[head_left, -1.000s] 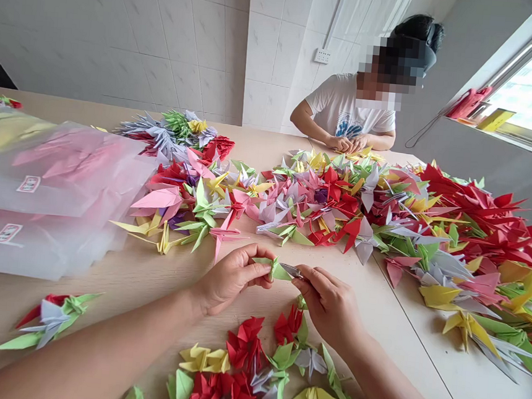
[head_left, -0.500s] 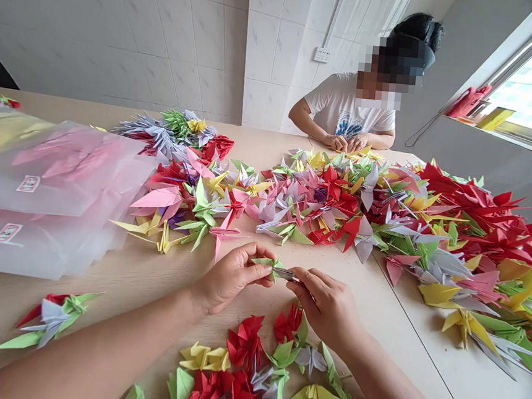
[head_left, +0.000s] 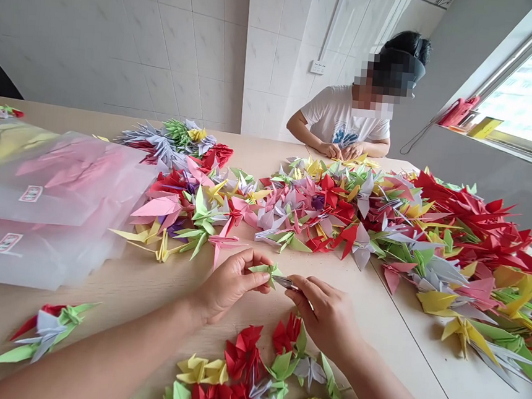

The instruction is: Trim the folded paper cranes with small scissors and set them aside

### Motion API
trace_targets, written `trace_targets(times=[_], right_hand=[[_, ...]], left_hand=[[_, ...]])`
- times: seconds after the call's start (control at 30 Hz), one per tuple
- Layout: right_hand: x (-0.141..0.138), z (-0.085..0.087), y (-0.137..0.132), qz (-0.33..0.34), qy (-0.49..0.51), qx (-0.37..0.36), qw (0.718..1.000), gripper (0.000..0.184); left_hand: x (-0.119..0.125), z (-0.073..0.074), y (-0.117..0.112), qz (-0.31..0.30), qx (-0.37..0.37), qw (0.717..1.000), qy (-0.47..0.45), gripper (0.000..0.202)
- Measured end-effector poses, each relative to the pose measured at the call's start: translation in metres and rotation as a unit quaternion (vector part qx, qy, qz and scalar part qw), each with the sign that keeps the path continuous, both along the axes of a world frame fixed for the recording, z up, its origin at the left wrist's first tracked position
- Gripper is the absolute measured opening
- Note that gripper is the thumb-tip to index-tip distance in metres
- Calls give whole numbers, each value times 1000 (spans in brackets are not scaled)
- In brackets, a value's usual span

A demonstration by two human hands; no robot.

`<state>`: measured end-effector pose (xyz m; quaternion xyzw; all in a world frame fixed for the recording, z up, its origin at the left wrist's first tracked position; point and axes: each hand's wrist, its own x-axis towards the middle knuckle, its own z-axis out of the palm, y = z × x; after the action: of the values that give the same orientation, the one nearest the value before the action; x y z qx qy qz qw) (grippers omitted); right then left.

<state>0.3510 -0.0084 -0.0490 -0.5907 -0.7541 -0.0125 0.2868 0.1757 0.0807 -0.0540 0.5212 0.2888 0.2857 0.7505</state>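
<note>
Pinched between the thumb and fingers of my left hand (head_left: 235,284) is a small light-green folded paper crane (head_left: 271,272), held up over the table. My right hand (head_left: 328,310) grips slim metal tweezers (head_left: 285,282), their tips against the right side of the green paper. My fingers hide part of both. Just below my hands lies a loose group of folded paper cranes: red (head_left: 243,353), yellow (head_left: 202,369) and green. A few more cranes (head_left: 49,329) lie to the left of my left forearm.
A long heap of multicoloured paper cranes (head_left: 312,206) crosses the table and spreads down the right side. Frosted plastic bags (head_left: 81,233) with folded paper inside lie at left. Across the table (head_left: 261,146) a person in a white T-shirt (head_left: 333,115) works with yellow paper.
The whole view has tipped slightly upward, so things sit lower. My hands keep their hold, and the tweezers have shifted slightly against the green crane.
</note>
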Motion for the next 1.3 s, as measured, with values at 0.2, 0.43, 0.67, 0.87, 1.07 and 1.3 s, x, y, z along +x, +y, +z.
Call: trace_targets(times=[0.2,0.43,0.67,0.87,1.07,1.3], right_hand=[[0,1,0,-23,58,9,998,18],[12,-5,10,-129,315,-80,937,26],[25,-13,21,-133,444,-117,878,38],[28,-10,22,-106,445,-106,883,35],[31,-5,17,-87,485,-104,864,37],[40,-10,18,-82,514,-91,849,39]], left_hand=[[-1,-1,-1,-2,-8,1000,-8,14],[-1,-1,1,-2,-73,996,-45,13],[-1,2,2,-15,-103,993,-46,18],[2,3,-1,-19,-60,998,-23,17],[6,7,-11,-3,20,999,44,19],[-60,52,-39,62,53,988,131,21]])
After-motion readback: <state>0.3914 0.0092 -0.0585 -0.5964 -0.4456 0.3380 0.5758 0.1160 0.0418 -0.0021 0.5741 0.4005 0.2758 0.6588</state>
